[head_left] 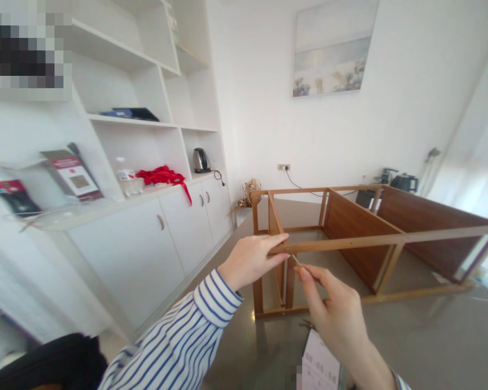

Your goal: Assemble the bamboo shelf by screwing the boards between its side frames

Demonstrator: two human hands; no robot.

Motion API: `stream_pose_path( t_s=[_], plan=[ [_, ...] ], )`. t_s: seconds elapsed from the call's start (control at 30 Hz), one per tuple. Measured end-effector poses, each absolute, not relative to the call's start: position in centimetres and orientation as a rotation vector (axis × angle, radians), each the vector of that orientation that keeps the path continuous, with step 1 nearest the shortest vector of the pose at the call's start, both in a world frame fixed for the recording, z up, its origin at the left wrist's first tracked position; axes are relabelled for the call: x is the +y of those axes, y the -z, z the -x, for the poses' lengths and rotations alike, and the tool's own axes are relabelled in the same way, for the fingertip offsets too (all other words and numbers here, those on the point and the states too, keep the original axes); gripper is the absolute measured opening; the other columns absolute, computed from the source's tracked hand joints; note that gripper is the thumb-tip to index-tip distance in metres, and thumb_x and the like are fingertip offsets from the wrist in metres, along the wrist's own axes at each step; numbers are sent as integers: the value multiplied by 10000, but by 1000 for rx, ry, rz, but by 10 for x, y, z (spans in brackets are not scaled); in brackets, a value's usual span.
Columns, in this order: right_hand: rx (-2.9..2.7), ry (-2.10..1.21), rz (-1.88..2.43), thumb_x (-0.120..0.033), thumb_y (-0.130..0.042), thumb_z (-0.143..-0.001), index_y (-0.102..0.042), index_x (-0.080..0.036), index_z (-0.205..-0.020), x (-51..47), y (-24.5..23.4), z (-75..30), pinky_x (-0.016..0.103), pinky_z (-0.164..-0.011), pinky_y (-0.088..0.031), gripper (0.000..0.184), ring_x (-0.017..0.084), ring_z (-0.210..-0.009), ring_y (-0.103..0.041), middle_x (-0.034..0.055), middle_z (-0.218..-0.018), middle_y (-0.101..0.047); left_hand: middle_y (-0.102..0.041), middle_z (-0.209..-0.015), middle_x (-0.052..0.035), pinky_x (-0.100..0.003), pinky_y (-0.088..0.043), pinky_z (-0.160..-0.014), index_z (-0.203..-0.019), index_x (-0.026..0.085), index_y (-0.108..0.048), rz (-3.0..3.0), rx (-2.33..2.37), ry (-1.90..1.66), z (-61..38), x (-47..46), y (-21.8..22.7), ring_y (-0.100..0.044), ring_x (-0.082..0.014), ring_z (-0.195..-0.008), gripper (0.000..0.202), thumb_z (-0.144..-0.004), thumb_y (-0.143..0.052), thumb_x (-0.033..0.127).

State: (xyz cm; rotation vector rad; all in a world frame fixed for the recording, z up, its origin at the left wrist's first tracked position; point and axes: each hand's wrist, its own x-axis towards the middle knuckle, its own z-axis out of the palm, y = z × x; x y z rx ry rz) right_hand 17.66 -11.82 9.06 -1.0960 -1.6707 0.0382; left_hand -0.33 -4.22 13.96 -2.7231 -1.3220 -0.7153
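Note:
A wooden shelf frame [345, 242] lies on its side on the table, its brown panels standing between the rails. My left hand [250, 260] grips the near upper rail close to its left end, with fingers above and thumb below. Between the thumb and fingers of my right hand [335, 303] is a thin metal hex key [295, 260]. Its tip points up toward the rail joint beside my left fingertips; whether it sits in a bolt is too small to tell. Below my right hand lies a phone [319, 363] showing a timer, with small metal pieces [307, 324] by its top edge.
The grey table [423, 336] extends under the frame. White cabinets [122, 260] line the left side, with a cola bottle [14, 189], a box [75, 176], red cloth [162, 176] and a kettle [201, 161]. Another kettle [404, 182] stands behind the frame at right.

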Motion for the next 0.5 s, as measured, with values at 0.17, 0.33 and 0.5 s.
stream_pose_path(
  t_s=[0.17,0.33,0.5],
  plan=[
    [-1793,-18,1223,-356,-475,-924,-670,-199,-957,-119,-46,-224,270,-712,-536,253,185,-839,-688,67,-949,-728,-617,-1242,-72,-396,-451,-964,-1340,250,-463,2650,-1361,865,7,-48,-137,-588,-247,-1111,575,-853,-501,554],
    [-2029,160,1469,-323,-419,-936,-683,-206,-989,-120,24,-286,324,-754,-533,293,215,-843,-692,84,-971,-727,-557,-1304,-87,-393,-448,-989,-1418,249,-280,2474,-1579,1394,21,-61,-98,-566,-217,-1145,734,-809,-597,507],
    [-2208,364,1614,-208,-425,-900,-697,-223,-976,-124,66,-323,321,-725,-507,283,214,-840,-681,73,-939,-731,-543,-1300,-143,-396,-474,-949,-1404,187,-261,2291,-1978,1716,33,-75,-22,-545,-232,-1181,763,-794,-618,474]
  ],
)
